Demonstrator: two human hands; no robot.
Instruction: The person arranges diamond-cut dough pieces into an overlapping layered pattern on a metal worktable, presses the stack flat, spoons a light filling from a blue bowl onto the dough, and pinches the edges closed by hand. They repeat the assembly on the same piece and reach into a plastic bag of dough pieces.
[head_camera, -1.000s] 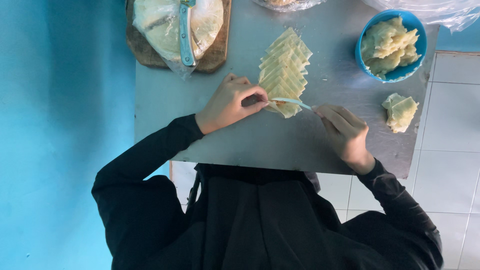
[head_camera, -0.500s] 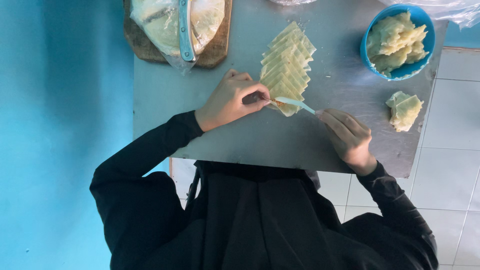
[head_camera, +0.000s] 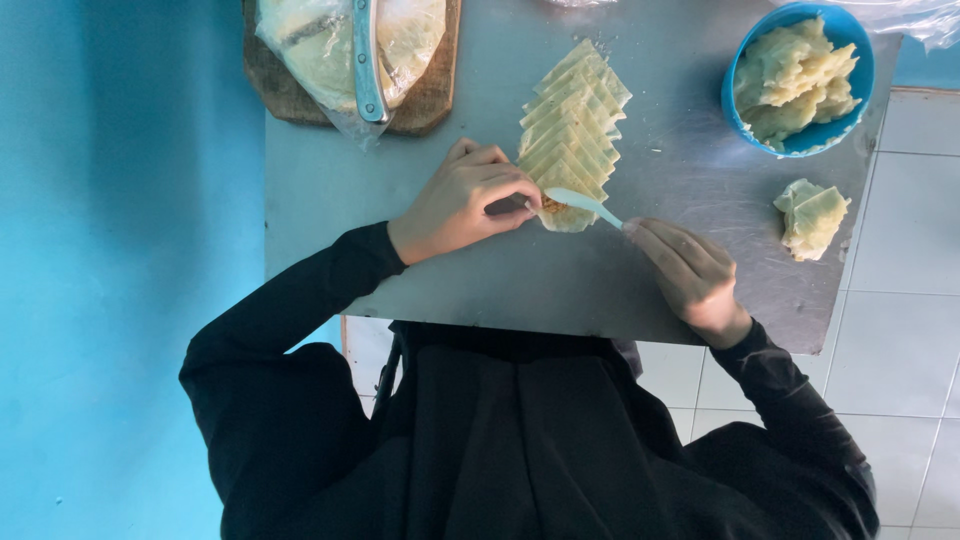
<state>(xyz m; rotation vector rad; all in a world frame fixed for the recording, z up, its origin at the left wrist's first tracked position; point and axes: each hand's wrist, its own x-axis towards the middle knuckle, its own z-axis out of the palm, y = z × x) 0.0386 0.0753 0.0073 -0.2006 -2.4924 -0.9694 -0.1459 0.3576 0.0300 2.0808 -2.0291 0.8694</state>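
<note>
Since the earlier frames, little is changing: both hands are staying at the near end of the wrapper row, the spoon tip remaining on the nearest wrapper. Left hand (head_camera: 462, 205): fingers curling, pinching the edge of the nearest wrapper (head_camera: 566, 215). Right hand (head_camera: 688, 272): fingers closing around the handle of a pale blue spoon (head_camera: 585, 203), its tip resting on a dab of brownish filling. Row of overlapping pale yellow wrappers (head_camera: 572, 125): lying along the grey metal table (head_camera: 680, 180). Blue bowl (head_camera: 742, 70) of folded pieces: sitting far right. Small folded stack (head_camera: 812, 218): lying just below it. Wooden board (head_camera: 420, 105) with bagged dough (head_camera: 315, 40): sitting far left.
</note>
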